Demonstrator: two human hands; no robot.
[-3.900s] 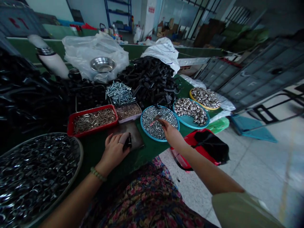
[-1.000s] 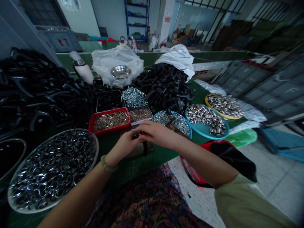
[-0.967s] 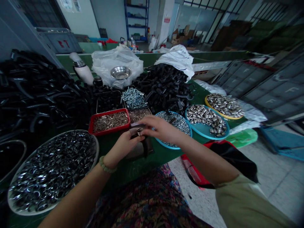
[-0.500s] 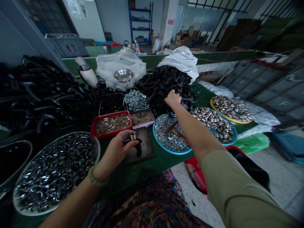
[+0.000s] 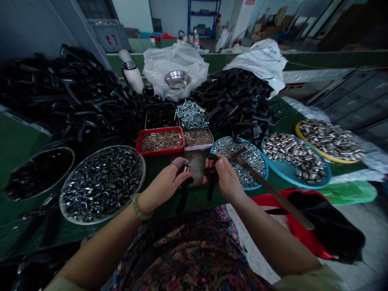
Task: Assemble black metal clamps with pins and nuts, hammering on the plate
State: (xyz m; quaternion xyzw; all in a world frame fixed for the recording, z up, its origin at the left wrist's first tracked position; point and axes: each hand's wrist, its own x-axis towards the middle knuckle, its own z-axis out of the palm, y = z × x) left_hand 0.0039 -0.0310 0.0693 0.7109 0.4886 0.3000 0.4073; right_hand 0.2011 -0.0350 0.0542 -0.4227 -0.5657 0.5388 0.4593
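My left hand [image 5: 166,182] is closed around a black curved handle-like part [image 5: 182,196]. A shiny metal sleeve [image 5: 187,165] sits at the top of that part, beside my thumb. Close by on the right, my right hand [image 5: 227,178] grips a second black part [image 5: 211,178], blurred, its lower end hanging down. The two parts are apart, held over a grey metal plate [image 5: 197,161] on the green table. Beside my right hand, a hammer [image 5: 273,190] lies across a blue tray of small metal pieces [image 5: 248,161], its wooden handle sticking out over the table's edge.
A white tray of shiny rings [image 5: 103,182] stands at left. Behind the plate are a red tray of pins [image 5: 162,140], a tray of small rivets [image 5: 198,138] and a pile of screws [image 5: 191,114]. Metal sleeves fill a blue tray [image 5: 295,157] and a yellow tray [image 5: 330,139]. Black parts [image 5: 242,101] are heaped behind.
My right hand has come back from the heap of black parts to beside my left hand, now with a black part in it. My left hand keeps its part. The camera view has shifted.
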